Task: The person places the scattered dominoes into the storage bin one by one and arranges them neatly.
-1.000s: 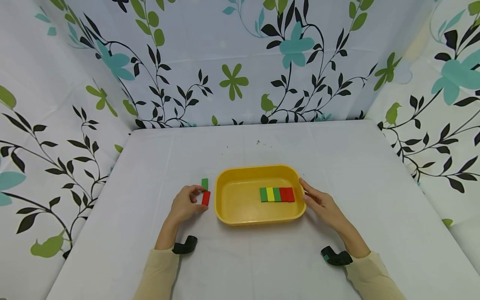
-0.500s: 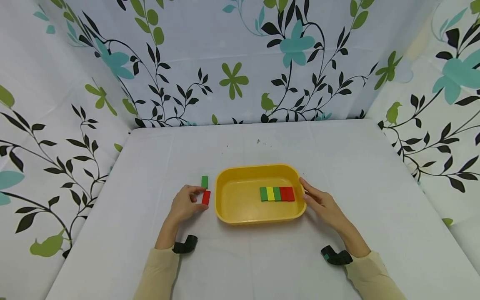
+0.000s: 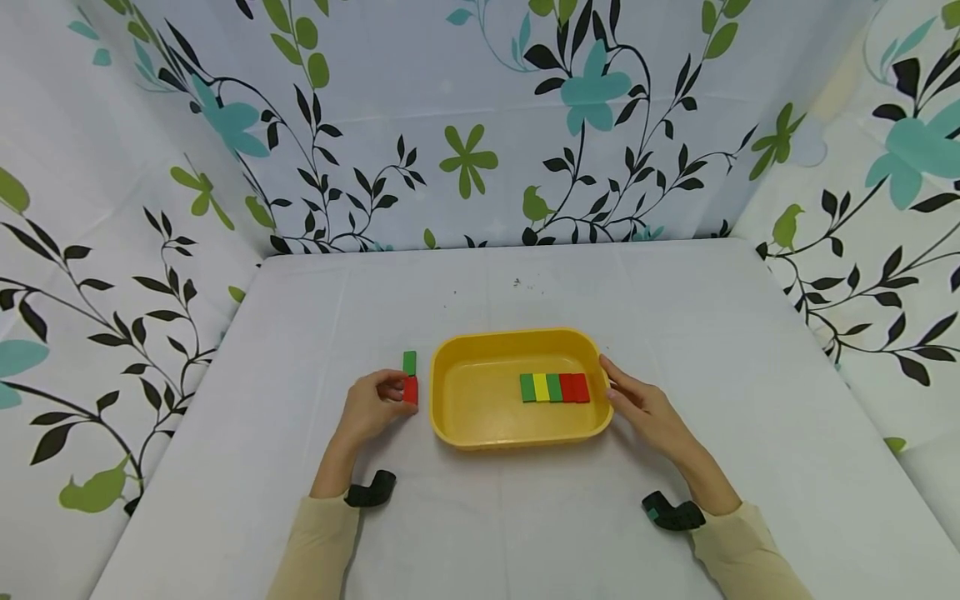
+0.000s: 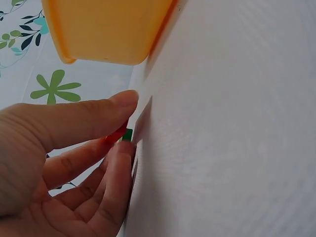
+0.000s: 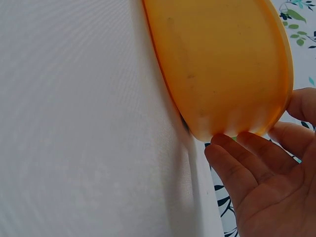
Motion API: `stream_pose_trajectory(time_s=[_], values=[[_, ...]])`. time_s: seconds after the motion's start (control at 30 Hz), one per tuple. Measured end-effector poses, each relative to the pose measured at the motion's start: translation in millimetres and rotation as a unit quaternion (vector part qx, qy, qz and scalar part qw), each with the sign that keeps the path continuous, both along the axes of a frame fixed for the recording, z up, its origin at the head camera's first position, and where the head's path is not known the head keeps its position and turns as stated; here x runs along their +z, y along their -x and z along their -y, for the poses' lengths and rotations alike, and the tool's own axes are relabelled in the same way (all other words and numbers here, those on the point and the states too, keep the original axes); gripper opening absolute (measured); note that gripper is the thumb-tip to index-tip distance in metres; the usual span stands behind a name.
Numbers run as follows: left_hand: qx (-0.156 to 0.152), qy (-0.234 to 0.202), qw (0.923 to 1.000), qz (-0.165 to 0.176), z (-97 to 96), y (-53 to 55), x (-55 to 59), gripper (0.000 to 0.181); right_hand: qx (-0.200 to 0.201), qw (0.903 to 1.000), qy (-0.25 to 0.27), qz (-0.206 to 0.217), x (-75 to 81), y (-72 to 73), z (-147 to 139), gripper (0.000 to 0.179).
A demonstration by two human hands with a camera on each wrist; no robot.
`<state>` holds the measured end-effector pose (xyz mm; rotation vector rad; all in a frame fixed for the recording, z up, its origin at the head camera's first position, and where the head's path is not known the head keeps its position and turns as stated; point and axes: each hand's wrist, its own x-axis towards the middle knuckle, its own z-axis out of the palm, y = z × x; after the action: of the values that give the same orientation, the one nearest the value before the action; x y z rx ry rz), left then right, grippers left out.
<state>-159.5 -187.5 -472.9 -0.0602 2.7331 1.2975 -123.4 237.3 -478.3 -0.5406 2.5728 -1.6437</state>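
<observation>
My left hand (image 3: 371,408) pinches a small red block (image 3: 410,390) between thumb and fingers, left of the tray. Just beyond it a green block (image 3: 409,362) lies on the table, end to end with the red one. In the left wrist view the thumb and fingers mostly hide the red block (image 4: 116,134), and a corner of the green block (image 4: 127,134) peeks out. At the right end of the yellow tray (image 3: 480,437), my right hand (image 3: 651,414) rests its fingers against the outer wall. The right wrist view has these fingertips (image 5: 219,139) touching the tray (image 5: 222,64).
Inside the tray, a row of green, yellow and red blocks (image 3: 554,388) lies near the right end. The white table (image 3: 495,517) extends around the tray. Patterned cloth (image 3: 480,100) hangs behind and at both sides. A dark wrist device (image 3: 371,490) sits on each wrist.
My left hand has shifted the red block slightly away from me and straightened it, bringing it in line with the green block. The right hand and the tray have stayed put.
</observation>
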Motion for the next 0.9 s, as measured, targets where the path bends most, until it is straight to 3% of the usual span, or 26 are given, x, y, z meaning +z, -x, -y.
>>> stream_pose_trajectory(time_s=[0.27, 0.47, 0.7, 0.9], values=[[0.039, -0.069, 0.9969, 0.001, 1.1, -1.0, 7.6, 0.052, 0.006, 1.0, 0.0, -0.007, 1.8, -0.3, 0, 0.05], [0.079, -0.127, 0.9887, -0.004, 0.4, -5.3, 31.0, 0.051, 0.007, 1.0, -0.001, -0.003, 2.9, 0.4, 1, 0.05], [0.05, -0.184, 0.9813, -0.024, -21.5, -12.1, 66.3, 0.051, 0.003, 1.0, 0.0, 0.0, 3.1, 0.2, 1, 0.05], [0.009, -0.187, 0.9821, -0.019, -56.1, -12.5, 79.2, 0.049, 0.005, 1.0, 0.001, -0.001, 2.3, 0.0, 0, 0.05]])
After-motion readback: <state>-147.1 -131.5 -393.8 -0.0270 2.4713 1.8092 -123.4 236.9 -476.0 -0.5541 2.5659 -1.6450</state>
